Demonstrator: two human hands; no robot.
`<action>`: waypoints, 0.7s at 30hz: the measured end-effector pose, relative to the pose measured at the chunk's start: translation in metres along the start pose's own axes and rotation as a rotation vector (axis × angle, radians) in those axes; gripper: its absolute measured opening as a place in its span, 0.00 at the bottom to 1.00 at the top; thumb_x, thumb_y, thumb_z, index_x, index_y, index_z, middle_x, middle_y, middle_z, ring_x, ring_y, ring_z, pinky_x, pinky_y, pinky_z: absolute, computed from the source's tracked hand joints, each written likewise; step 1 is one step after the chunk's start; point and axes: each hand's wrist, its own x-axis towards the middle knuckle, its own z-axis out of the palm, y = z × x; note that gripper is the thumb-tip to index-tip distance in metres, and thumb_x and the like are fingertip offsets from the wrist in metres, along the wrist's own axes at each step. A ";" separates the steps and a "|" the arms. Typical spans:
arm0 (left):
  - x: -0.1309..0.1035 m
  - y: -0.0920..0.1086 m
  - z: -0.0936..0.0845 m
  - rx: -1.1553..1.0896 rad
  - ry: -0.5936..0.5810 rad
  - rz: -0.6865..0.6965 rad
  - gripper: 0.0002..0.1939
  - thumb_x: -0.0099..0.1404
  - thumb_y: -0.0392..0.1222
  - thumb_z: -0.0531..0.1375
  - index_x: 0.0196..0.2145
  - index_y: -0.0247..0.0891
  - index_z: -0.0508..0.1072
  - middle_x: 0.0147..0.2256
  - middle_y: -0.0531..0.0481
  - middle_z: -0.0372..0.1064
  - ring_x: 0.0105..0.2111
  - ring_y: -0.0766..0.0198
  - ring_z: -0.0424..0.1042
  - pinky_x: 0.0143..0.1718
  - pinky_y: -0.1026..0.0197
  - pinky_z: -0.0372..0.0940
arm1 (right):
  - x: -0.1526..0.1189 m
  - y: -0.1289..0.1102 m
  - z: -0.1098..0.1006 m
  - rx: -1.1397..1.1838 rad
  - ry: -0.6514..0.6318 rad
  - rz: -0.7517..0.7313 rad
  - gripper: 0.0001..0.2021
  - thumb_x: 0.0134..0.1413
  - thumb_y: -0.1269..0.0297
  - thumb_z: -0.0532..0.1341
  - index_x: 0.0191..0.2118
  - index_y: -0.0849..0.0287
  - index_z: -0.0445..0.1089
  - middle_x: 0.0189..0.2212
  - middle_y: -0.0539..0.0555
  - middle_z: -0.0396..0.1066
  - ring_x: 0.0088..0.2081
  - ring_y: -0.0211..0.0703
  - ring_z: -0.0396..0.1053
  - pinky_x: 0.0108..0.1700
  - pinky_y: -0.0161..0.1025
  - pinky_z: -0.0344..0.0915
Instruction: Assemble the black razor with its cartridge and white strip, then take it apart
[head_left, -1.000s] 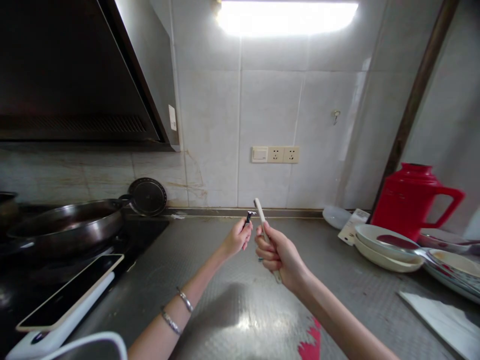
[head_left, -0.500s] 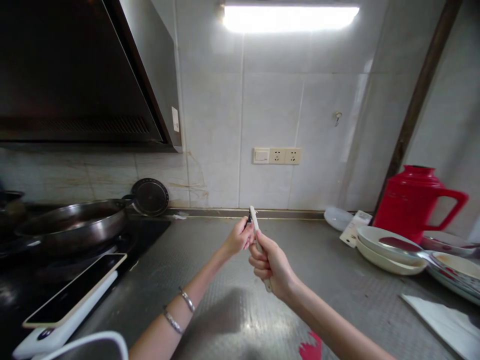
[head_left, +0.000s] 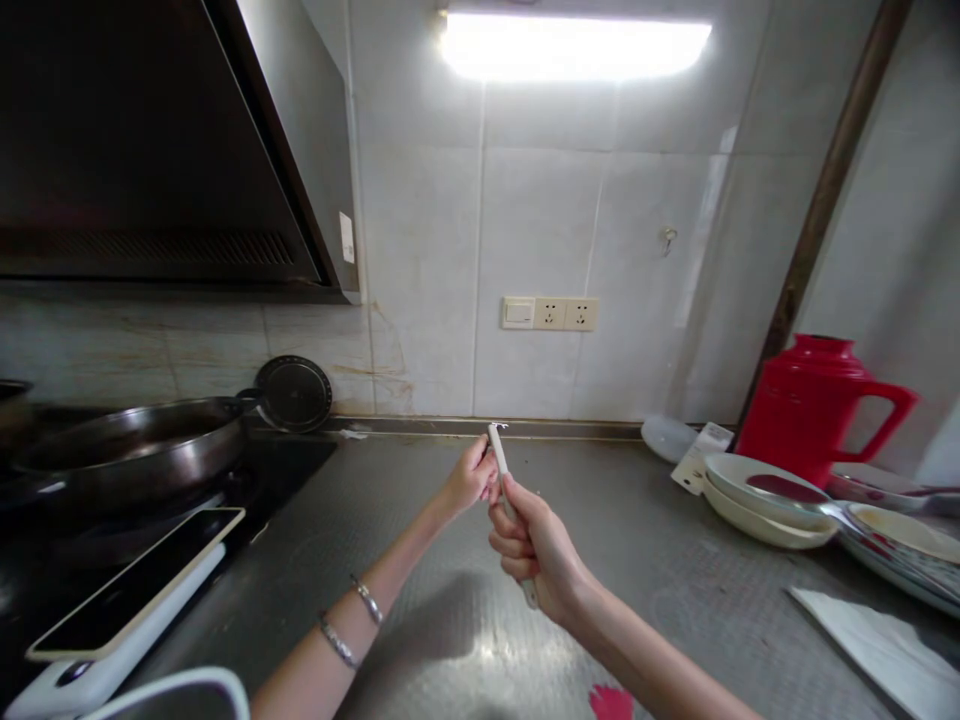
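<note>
My right hand (head_left: 536, 545) is wrapped around the slim white handle (head_left: 498, 452) of a tool. The handle stands tilted, its lower end poking out below my fist. At its upper end a small bit of shiny metal sticks out to the right; the tool's kind is unclear. Just left of the handle, my left hand (head_left: 471, 478) is closed, its fingertips against or very near the tool. Whatever it pinches is hidden now. Both hands are above the grey metal counter (head_left: 405, 610).
To the left, a metal pan (head_left: 142, 450) sits on the black stove, near a phone (head_left: 142, 580) resting on a white object. At right stand a red thermos jug (head_left: 802, 410), stacked dishes (head_left: 772, 525) with a spoon, and a white paper (head_left: 870, 640). A range hood (head_left: 150, 140) overhangs the stove.
Both hands have shifted slightly left and down in the view, as has the upper end of the white handle. The dark bit seen at my left fingertips is now hidden. Both grips stay closed.
</note>
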 end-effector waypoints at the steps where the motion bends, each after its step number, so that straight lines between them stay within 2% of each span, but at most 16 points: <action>1: 0.000 0.000 0.000 -0.003 0.003 -0.002 0.15 0.60 0.53 0.53 0.29 0.39 0.57 0.15 0.63 0.52 0.10 0.76 0.50 0.11 0.69 0.45 | 0.000 -0.001 0.000 -0.001 -0.004 0.001 0.22 0.45 0.48 0.61 0.21 0.57 0.50 0.12 0.38 0.40 0.14 0.25 0.31 0.13 0.25 0.30; 6: 0.002 -0.003 -0.001 -0.066 -0.008 -0.012 0.16 0.60 0.55 0.53 0.30 0.39 0.57 0.15 0.64 0.51 0.10 0.76 0.48 0.11 0.70 0.46 | 0.005 -0.004 -0.003 0.014 -0.008 -0.044 0.23 0.44 0.48 0.61 0.21 0.57 0.48 0.12 0.38 0.40 0.14 0.25 0.31 0.13 0.25 0.29; 11: 0.002 0.003 -0.003 -0.091 0.027 0.003 0.16 0.59 0.55 0.53 0.29 0.39 0.56 0.15 0.63 0.50 0.09 0.76 0.47 0.10 0.70 0.43 | 0.005 0.000 0.001 -0.006 -0.038 -0.012 0.20 0.45 0.49 0.61 0.24 0.57 0.52 0.12 0.38 0.41 0.14 0.25 0.32 0.13 0.25 0.30; 16: 0.002 0.012 -0.001 -0.119 0.010 0.001 0.17 0.59 0.55 0.54 0.28 0.39 0.56 0.15 0.63 0.48 0.11 0.76 0.47 0.11 0.71 0.47 | 0.007 -0.006 0.003 0.006 0.007 -0.122 0.21 0.43 0.49 0.62 0.23 0.57 0.51 0.12 0.38 0.41 0.14 0.25 0.33 0.13 0.25 0.30; 21: 0.001 0.017 -0.001 -0.129 0.046 -0.014 0.16 0.58 0.54 0.55 0.28 0.39 0.56 0.15 0.63 0.48 0.11 0.76 0.48 0.11 0.71 0.45 | 0.005 0.004 0.000 -0.008 0.010 -0.052 0.21 0.45 0.47 0.60 0.22 0.57 0.51 0.12 0.38 0.41 0.14 0.25 0.33 0.13 0.25 0.30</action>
